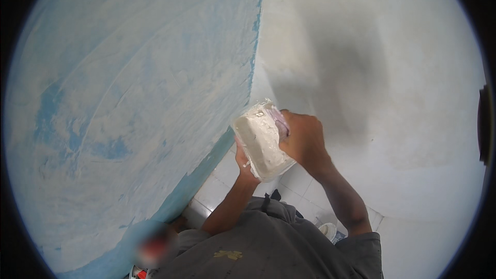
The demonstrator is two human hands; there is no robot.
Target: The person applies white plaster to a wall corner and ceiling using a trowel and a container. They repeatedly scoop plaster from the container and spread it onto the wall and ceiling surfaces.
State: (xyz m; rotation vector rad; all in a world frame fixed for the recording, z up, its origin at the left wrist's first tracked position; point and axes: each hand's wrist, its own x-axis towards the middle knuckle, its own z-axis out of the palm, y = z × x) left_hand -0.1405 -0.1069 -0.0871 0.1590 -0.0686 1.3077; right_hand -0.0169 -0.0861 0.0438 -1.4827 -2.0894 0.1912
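So here the left hand point(245, 164) is under a flat rectangular putty board point(262, 140), gripping it from below near the bottom edge. You only see a bit of the thumb and wrist, the rest is hidden behind the board. Holding it from underneath like that looks like the way to keep the loaded face tipped up toward the person, so the stuff stays put.

The right hand point(305, 142) is closed around something at the board's upper right edge. There's a pale purplish bit poking out by the fingers point(281, 123), probably the handle or blade of a putty knife, but it's too smeared to call for sure. The knuckles face the camera, fist tight.

The board sits right in front of the inside corner where two walls meet, held up around chest level, well above the tiled floor point(222, 186).

The board is caked with thick off-white putty point(258, 137), lumpy and wet looking, with ragged crusty edges. The left wall point(129, 98) is blue with a thin chalky skim over it, streaky, with blue patches showing through. The right wall point(372, 72) is smoother, a flat pale grey-white. The floor tiles are glossy white with dark grout lines. A small container point(328, 230) sits down by the person's right side.
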